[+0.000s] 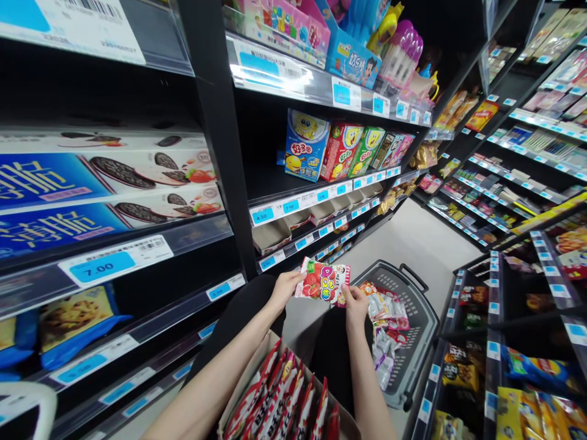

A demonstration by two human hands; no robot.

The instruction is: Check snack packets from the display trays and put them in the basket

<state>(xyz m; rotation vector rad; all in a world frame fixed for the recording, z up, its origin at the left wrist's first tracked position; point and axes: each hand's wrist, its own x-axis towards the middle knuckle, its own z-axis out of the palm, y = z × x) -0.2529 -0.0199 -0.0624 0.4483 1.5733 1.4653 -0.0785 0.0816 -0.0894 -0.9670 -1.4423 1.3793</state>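
Note:
A small candy packet (323, 282), white and red with pink lettering, is stretched flat between both my hands. My left hand (290, 291) pinches its left end, and my right hand (355, 300) grips the lower right corner. Below, between my forearms, an open cardboard box (228, 410) holds several red candy packets (284, 397) standing in a row. Beyond my right knee, a grey plastic shopping basket (419, 342) sits on the floor with several shiny packets (387, 318) inside.
Ahead, a shelf carries several cartoon snack boxes (306, 146), with open cardboard trays (270, 235) a level lower. Blue biscuit boxes (105, 177) fill the left shelf. On the right stands a low rack with snack bags (532, 409). Pale floor (413, 238) runs along the aisle.

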